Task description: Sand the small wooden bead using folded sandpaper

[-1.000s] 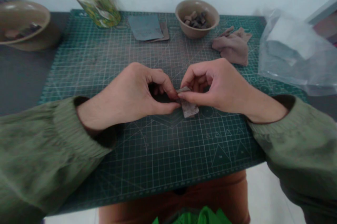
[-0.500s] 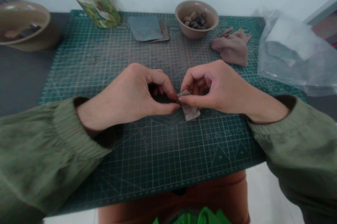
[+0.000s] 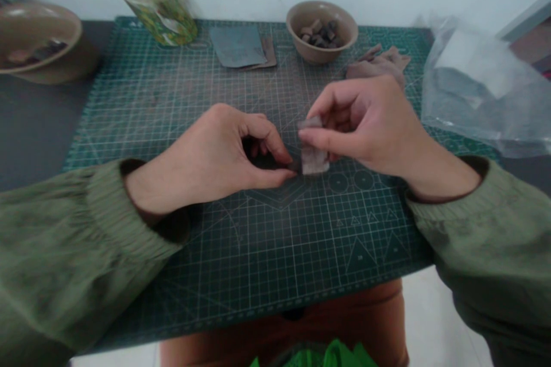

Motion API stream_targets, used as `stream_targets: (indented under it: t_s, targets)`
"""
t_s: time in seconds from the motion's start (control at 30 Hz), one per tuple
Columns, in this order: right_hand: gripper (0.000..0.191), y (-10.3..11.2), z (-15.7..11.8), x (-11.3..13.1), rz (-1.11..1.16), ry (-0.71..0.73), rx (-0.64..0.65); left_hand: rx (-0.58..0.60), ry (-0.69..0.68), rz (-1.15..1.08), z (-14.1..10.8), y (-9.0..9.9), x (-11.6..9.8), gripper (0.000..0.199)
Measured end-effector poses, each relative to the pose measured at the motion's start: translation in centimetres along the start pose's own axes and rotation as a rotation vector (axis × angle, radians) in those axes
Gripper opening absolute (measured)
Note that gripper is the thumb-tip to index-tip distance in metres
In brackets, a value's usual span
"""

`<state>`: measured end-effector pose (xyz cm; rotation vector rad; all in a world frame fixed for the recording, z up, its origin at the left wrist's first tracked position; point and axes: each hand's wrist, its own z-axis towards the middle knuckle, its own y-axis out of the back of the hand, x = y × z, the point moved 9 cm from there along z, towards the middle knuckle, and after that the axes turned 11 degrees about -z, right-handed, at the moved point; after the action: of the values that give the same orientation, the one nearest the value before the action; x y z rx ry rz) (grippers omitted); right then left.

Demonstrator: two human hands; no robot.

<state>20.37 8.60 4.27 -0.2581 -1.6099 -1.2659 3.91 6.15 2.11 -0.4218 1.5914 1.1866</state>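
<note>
The left hand (image 3: 210,154) sat just left of centre, its grip closed on a small dark piece (image 3: 294,166) held between thumb and forefinger. The right hand (image 3: 365,126) was raised slightly, its grip clamped on a folded abrasive strip (image 3: 313,160), which stood near the middle of the frame, just beside the dark piece and apparently not touching it. Both hands hovered over a green cutting mat (image 3: 262,263), and neither held object appeared to rest on it. The step in hand looked like fitting the strip to the dark piece, and the next move seemed to call for bringing the two back together. At the top of the frame lay grey sandpaper sheets (image 3: 237,45), with a bowl (image 3: 340,51) of small blocks (image 3: 318,31) to their right. A crumpled cloth (image 3: 374,66) lay right of the bowl, and a clear plastic bag (image 3: 477,88) lay at the right edge. A blurred bottle (image 3: 157,14) stood at upper left, beside a second bowl (image 3: 38,22) at the frame's edge.
</note>
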Motion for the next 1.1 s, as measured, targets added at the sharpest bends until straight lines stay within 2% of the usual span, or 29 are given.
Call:
stream_targets:
  t_s: [0.07,0.17,0.3,0.47,0.6,0.77,0.9,1.0,1.1]
  targets:
    - [0.024,1.4,0.1,-0.2,0.010,-0.029,-0.151,0.002,0.007,0.000,0.0,0.0,0.0,0.019]
    - [0.027,1.7,0.2,-0.6,0.008,-0.052,-0.188,-0.001,0.005,-0.002,0.0,0.0,-0.1,0.020]
    - [0.026,1.2,0.2,-0.7,0.017,-0.044,-0.136,0.002,-0.001,0.000,0.0,0.0,0.0,0.018]
    - [0.023,-0.8,0.1,-1.0,0.048,-0.048,0.096,0.000,-0.012,-0.002,-0.1,0.0,0.0,0.016]
    - [0.023,-1.0,0.0,-1.0,0.048,-0.054,0.116,0.008,-0.037,0.002,-0.1,0.0,-0.4,0.014]
    - [0.020,-0.5,0.1,-0.8,0.102,-0.065,0.041,0.048,-0.154,0.029,-0.2,-0.6,-1.7,0.007]
    - [0.030,0.2,0.4,-1.2,0.133,-0.042,-0.044,0.016,-0.214,0.069,-0.3,-0.5,-2.3,0.009]
    - [0.033,1.1,0.6,-1.8,0.099,-0.057,-0.118,0.007,-0.371,0.129,-0.7,-0.2,-3.6,0.015]
    - [0.030,2.1,0.7,-2.1,0.081,-0.061,-0.198,-0.025,-0.532,0.286,-1.3,0.2,-4.8,0.024]
